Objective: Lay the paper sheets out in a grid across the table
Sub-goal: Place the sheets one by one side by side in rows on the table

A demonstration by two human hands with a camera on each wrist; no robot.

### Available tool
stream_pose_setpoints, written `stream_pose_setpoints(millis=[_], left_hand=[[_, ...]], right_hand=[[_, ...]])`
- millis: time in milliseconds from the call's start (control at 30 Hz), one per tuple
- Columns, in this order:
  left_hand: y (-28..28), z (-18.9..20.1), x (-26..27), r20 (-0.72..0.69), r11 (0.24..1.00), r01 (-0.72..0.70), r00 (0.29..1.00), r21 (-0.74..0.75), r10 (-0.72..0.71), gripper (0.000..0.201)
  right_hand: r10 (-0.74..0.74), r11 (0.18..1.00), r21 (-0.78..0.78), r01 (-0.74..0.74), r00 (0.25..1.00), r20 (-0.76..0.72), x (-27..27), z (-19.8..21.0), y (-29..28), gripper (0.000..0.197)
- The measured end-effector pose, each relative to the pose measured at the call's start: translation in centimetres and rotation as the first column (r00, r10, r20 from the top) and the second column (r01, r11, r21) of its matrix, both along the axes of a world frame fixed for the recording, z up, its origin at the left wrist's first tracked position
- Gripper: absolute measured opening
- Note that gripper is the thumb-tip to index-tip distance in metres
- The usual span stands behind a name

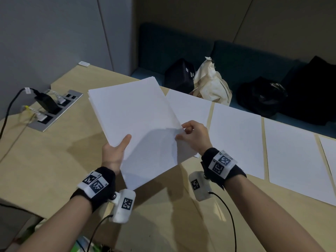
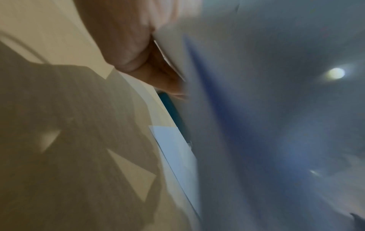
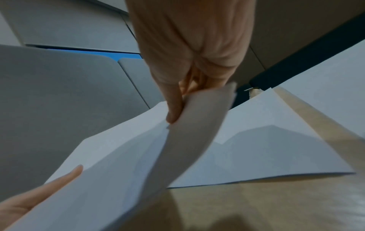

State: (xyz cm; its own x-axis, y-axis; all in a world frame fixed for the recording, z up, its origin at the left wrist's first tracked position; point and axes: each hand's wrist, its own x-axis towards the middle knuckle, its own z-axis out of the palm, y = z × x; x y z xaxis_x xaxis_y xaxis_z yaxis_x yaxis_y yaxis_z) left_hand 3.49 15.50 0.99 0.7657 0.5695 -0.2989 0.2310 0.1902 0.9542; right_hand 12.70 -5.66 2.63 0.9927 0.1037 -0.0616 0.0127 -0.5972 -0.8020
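The left hand [image 1: 114,153] clamps the paper stack [image 1: 138,124] from its near-left edge, while the right hand [image 1: 195,137] pinches the top sheet's right edge.

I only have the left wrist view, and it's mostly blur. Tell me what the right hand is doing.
Observer: The right hand pinches the edge of the top sheet and peels it up off the stack.
Operator: Report what holds the stack.
Observer: The left hand grips its near left edge, thumb on top, above the table.
Operator: Count the sheets already down.
Observer: Four laid sheets lie in one row along the far edge. The rightmost is cut off by the frame.
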Motion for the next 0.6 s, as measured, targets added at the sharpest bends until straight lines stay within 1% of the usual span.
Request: stream_pose_setpoints(millis=[67, 167, 300, 367, 433, 533, 600], left_hand=[[-0.7, 0.1, 0.0, 0.001, 1.0, -0.014, 1.0, 0.001, 0.014, 0.041], [-2.0, 0.2, -0.2, -0.007, 1.0, -0.018, 1.0, 0.001, 0.018, 0.048], [-3.3, 0.4, -0.9, -0.01, 0.999, -0.033, 0.999, -0.01, 0.033, 0.046], [-3.9, 0.4, -1.4, -0.007, 0.999, -0.049, 0.999, -0.004, 0.049, 0.044], [-4.6, 0.4, -2.0, 0.008, 0.998, -0.063, 0.998, -0.009, 0.063, 0.042], [-5.6, 0.2, -3.0, 0.025, 0.996, -0.09, 0.996, -0.012, 0.091, 0.041], [-5.8, -0.1, -3.5, 0.025, 0.994, -0.111, 0.993, -0.008, 0.111, 0.042]], right_hand=[[-0.059, 0.997, 0.043, 0.058, 0.998, 0.023, -0.2, 0.1, -0.5, 0.023], [-0.11, 0.99, 0.089, 0.107, 0.994, 0.021, -0.6, 0.6, -1.5, 0.018], [-0.125, 0.979, 0.169, 0.116, 0.991, 0.043, -1.1, 1.0, -3.4, 0.006], [-0.121, 0.977, 0.183, 0.107, 0.991, 0.064, -1.5, 1.2, -4.2, 0.004], [-0.106, 0.982, 0.164, 0.092, 0.992, 0.075, -1.6, 1.2, -4.9, 0.006], [-0.079, 0.991, 0.116, 0.069, 0.993, 0.088, -1.4, 1.3, -5.6, 0.017], [-0.077, 0.993, 0.098, 0.069, 0.994, 0.083, -1.2, 1.4, -5.7, 0.016]])
